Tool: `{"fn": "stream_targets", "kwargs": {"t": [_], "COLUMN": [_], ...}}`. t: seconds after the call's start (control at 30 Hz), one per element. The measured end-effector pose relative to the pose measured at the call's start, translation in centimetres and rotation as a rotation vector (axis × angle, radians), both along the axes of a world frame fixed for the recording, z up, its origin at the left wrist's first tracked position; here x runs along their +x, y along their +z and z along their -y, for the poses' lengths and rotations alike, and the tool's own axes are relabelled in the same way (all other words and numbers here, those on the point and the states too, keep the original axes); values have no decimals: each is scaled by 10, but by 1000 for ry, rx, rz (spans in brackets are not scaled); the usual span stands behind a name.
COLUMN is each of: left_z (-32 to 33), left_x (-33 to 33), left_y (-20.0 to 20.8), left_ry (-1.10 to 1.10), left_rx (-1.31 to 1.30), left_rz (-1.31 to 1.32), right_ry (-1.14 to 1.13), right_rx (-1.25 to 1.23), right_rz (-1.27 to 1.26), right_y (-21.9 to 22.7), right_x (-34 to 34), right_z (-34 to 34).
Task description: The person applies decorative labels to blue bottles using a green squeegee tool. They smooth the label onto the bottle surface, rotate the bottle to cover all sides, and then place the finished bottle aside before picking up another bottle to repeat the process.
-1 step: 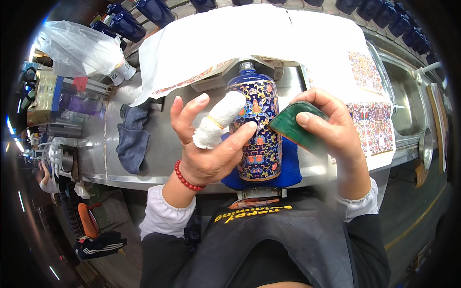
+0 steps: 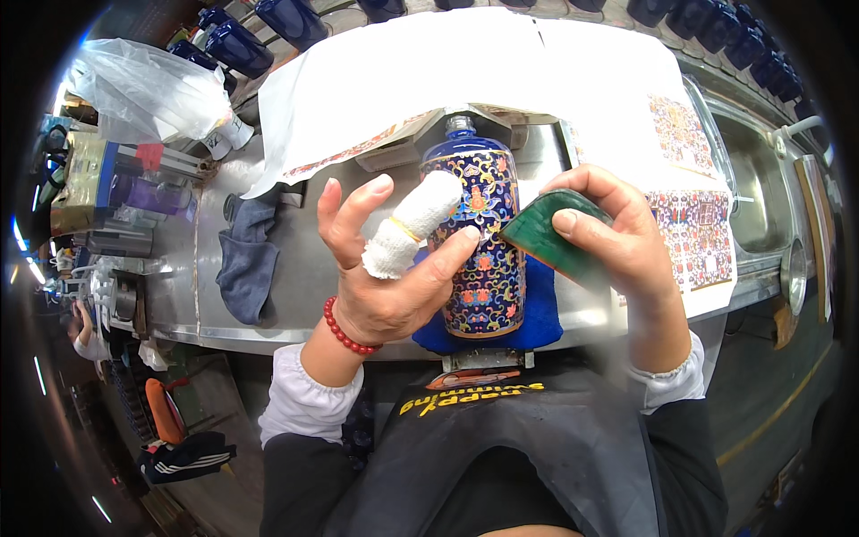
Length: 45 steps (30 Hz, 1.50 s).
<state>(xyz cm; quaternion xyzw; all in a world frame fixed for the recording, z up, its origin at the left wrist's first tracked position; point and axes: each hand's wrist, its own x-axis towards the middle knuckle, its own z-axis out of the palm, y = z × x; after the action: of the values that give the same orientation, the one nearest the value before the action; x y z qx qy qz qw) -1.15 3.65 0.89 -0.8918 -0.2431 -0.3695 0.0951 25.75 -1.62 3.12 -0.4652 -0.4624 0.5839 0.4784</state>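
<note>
We look down on a steel worktable (image 2: 295,277), with the patterned bottle at the centre of our clock. White paper (image 2: 447,63) spreads across 12 o'clock, brightly lit. At 6 o'clock we see the wearer's dark apron (image 2: 537,430). A steel sink (image 2: 761,201) is set in at about 3 o'clock, and nearer, at 2 to 3 o'clock, lies a sheet of floral decals (image 2: 689,233). A clear plastic bag (image 2: 134,89) sits at 10 o'clock; beyond the paper, plain dark blue bottles (image 2: 237,49) stand around 10 to 11 and 1 to 2 o'clock.

The patterned bottle (image 2: 488,273), deep blue with multicoloured flowers and gold scrolls, lies with its neck toward 12 and its base toward 6. A crumpled grey-blue towel (image 2: 246,268) rests at 9 o'clock.

At 8 o'clock, the left hand (image 2: 394,295) grasps nothing; its fingers are spread and its thumb tip touches the bottle's decorated face. At 3 o'clock, the right hand (image 2: 631,237) pinches a green scraper (image 2: 541,228) between thumb and fingers, a corner pointing at the bottle's side. Bright blue cloth (image 2: 541,309) shows beneath the base.

We notice a red bead bracelet (image 2: 344,336) on the left wrist, a white wrap (image 2: 425,210) around the index finger, and a thin yellow band (image 2: 403,229) circling it.
</note>
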Motion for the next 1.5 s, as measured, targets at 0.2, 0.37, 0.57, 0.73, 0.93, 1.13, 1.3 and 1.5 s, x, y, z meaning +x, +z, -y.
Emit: {"fn": "stream_targets", "kwargs": {"t": [0.2,0.37,0.57,0.73,0.93,1.13,1.3,1.5], "left_z": [-1,-9,-6,-7,-5,-2,-6,-5], "left_x": [-4,1,16,22,29,34,28,12], "left_y": [6,12,24,37,46,52,52,35], "left_ry": [-39,-67,-46,7,39,78,42,0], "left_rx": [-27,-198,-289,-244,-279,-204,-222,-406], "left_rz": [-4,80,65,-98,-140,-233,-157,13], "right_ry": [-21,-11,-24,-66,-137,-157,-121,-124], "right_rx": [14,36,9,97,382,389,304,297], "right_rz": [-10,-49,-13,96,346,360,352,334], "right_y": [-1,-3,-3,9,22,21,23,21], "right_x": [1,2,1,-2,-8,-10,-6,-4], "right_z": [2,3,5,7,8,5,11,13]}}
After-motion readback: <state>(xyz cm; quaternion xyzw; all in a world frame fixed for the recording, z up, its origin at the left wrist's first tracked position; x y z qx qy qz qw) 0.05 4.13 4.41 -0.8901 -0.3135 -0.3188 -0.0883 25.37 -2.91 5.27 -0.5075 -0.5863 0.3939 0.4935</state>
